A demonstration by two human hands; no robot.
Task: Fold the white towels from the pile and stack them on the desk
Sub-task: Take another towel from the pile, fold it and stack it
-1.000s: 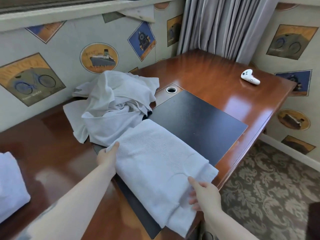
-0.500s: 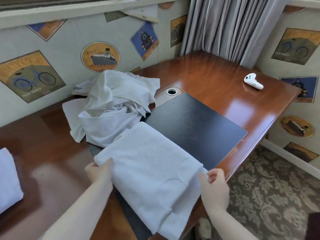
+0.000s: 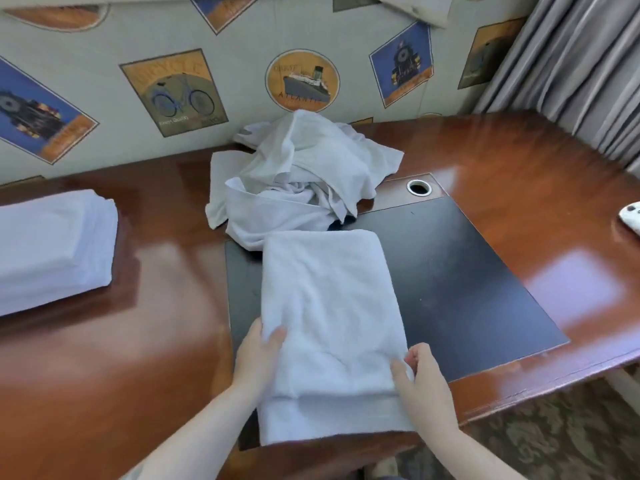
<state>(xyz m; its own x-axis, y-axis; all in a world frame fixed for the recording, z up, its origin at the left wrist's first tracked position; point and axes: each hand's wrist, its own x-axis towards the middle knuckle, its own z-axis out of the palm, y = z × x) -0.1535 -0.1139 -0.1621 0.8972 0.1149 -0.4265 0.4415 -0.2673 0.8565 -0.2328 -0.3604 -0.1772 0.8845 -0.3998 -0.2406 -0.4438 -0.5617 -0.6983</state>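
Note:
A long folded white towel (image 3: pixel 329 306) lies on the black desk pad (image 3: pixel 467 289), its near end hanging toward me. My left hand (image 3: pixel 258 358) grips its left edge, thumb on top and fingers under the cloth. On the towel's right edge, my right hand (image 3: pixel 420 379) pinches the upper layer near the front. Behind the towel a crumpled pile of white towels (image 3: pixel 301 178) sits against the wall. A stack of folded white towels (image 3: pixel 52 247) rests at the left of the wooden desk (image 3: pixel 156 341).
A white controller (image 3: pixel 632 216) lies at the desk's right edge. A round cable grommet (image 3: pixel 419 187) sits behind the pad. Grey curtains (image 3: pixel 571 71) hang at the back right. Patterned carpet (image 3: pixel 554 438) shows below the desk's front edge.
The view has swung left, bringing the folded stack into sight. Both hands have slid down the towel's sides to its near end and now hold its edges there.

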